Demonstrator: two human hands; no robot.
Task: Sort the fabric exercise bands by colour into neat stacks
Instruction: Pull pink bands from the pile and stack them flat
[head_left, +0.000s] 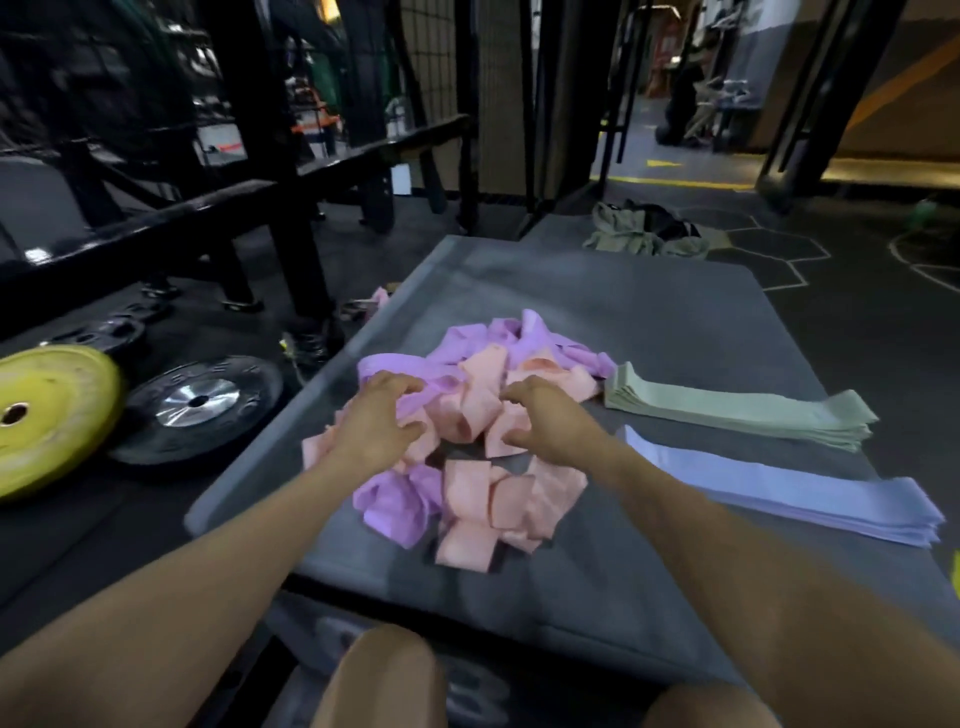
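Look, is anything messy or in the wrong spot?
Yes. A pink band hangs off the mat's far left edge, away from the jumbled pile. The green stack and lavender stack lie neat.
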